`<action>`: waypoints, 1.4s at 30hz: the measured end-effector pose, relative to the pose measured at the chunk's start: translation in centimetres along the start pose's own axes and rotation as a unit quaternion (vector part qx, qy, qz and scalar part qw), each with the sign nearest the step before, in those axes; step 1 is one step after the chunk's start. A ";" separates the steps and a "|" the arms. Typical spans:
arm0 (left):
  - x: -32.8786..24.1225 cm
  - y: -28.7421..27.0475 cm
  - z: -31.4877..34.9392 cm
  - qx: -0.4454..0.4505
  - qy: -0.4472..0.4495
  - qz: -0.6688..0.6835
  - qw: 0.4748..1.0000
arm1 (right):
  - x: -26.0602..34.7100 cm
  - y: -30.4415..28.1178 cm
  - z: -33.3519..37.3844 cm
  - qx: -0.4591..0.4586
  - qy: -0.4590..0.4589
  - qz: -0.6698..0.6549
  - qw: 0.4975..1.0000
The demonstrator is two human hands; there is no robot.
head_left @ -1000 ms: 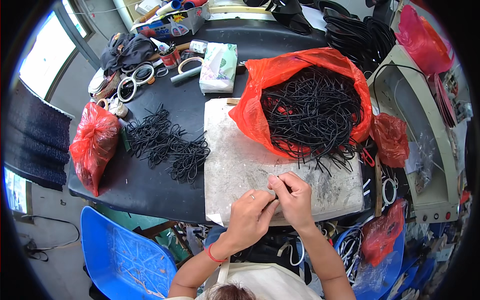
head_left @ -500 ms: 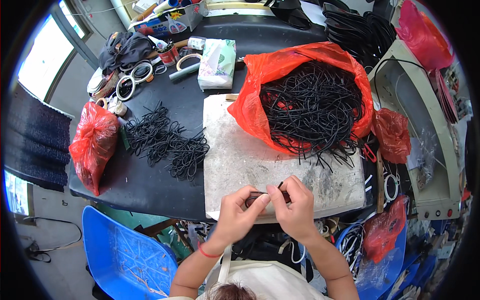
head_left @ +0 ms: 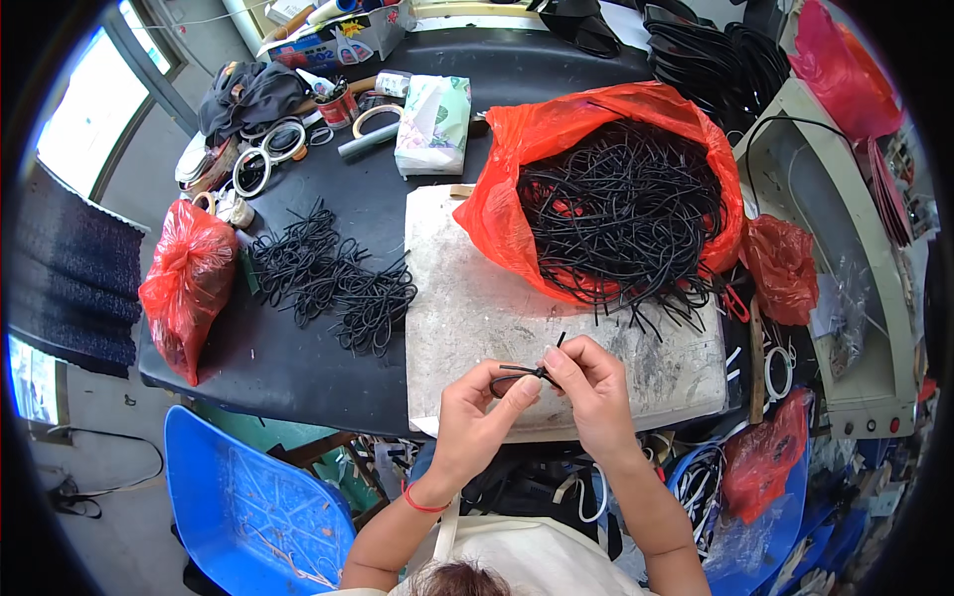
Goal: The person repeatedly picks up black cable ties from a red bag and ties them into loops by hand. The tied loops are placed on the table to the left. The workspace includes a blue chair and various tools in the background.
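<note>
Over the near edge of the pale, stained board [head_left: 477, 308], my two hands hold a short black cord [head_left: 540, 372] between them. My left hand [head_left: 475, 419] pinches it between thumb and fingers, with a small loop curving out beside the thumb. Thumb and forefinger of my right hand [head_left: 594, 397] grip the same cord where its strands cross, and a loose end sticks up above them. Beyond, a red plastic bag [head_left: 497, 179] lies open, full of loose black cords [head_left: 626, 209]. A heap of looped black cords [head_left: 368, 313] lies left of the board.
Left on the black tabletop [head_left: 328, 382] stands a tied red bag [head_left: 189, 278]. Farther back are tape rolls [head_left: 251, 173], a tissue pack [head_left: 432, 124] and a carton [head_left: 338, 40]. Blue bins [head_left: 248, 497] flank me below. A beige machine housing [head_left: 835, 348] is at right.
The cord has turned in my fingers; its crossing and an upright end now show. My right hand has shifted slightly up, and both hands stay close together.
</note>
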State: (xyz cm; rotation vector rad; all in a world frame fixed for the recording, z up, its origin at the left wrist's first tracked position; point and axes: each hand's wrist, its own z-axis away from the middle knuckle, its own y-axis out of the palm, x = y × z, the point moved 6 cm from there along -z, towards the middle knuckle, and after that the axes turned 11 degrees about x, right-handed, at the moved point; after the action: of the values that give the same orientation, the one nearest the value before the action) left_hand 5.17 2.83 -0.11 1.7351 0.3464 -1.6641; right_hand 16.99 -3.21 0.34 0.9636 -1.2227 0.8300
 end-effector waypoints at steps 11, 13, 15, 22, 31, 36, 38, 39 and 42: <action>-0.1 0.5 -0.7 0.041 -0.050 0.174 0.983 | 2.1 0.1 0.7 -0.028 -0.048 -0.033 0.998; -1.0 0.4 -0.5 0.089 -0.057 0.139 0.985 | 2.9 -0.1 0.2 0.016 -0.028 0.015 0.999; -1.3 0.6 -0.3 0.115 -0.051 0.099 0.987 | 2.3 0.9 -0.3 0.099 -0.006 -0.020 0.995; -0.7 0.6 0.6 0.129 -0.065 0.084 0.986 | 1.6 2.1 0.3 0.100 0.022 -0.109 0.989; -0.1 1.2 1.0 0.128 -0.097 0.098 0.982 | -0.1 1.9 0.4 0.061 0.096 -0.117 0.987; 0.1 1.2 0.7 0.126 -0.075 0.051 0.988 | -0.8 1.6 0.3 0.047 0.107 -0.106 0.988; 0.3 1.0 0.7 0.105 -0.085 0.047 0.990 | -0.9 1.3 0.2 0.060 0.100 -0.088 0.989; 0.4 0.9 0.6 0.093 -0.090 0.045 0.991 | -0.2 1.1 0.0 0.035 0.068 -0.094 0.993; 0.6 -0.2 0.2 0.009 -0.036 0.168 0.985 | 1.2 1.0 0.1 0.009 0.013 -0.070 0.997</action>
State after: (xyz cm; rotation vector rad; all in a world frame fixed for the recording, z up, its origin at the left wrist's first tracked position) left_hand 4.99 2.72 -0.73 1.6371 0.0031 -1.4813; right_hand 16.26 -2.96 1.71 1.0380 -1.1145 0.7413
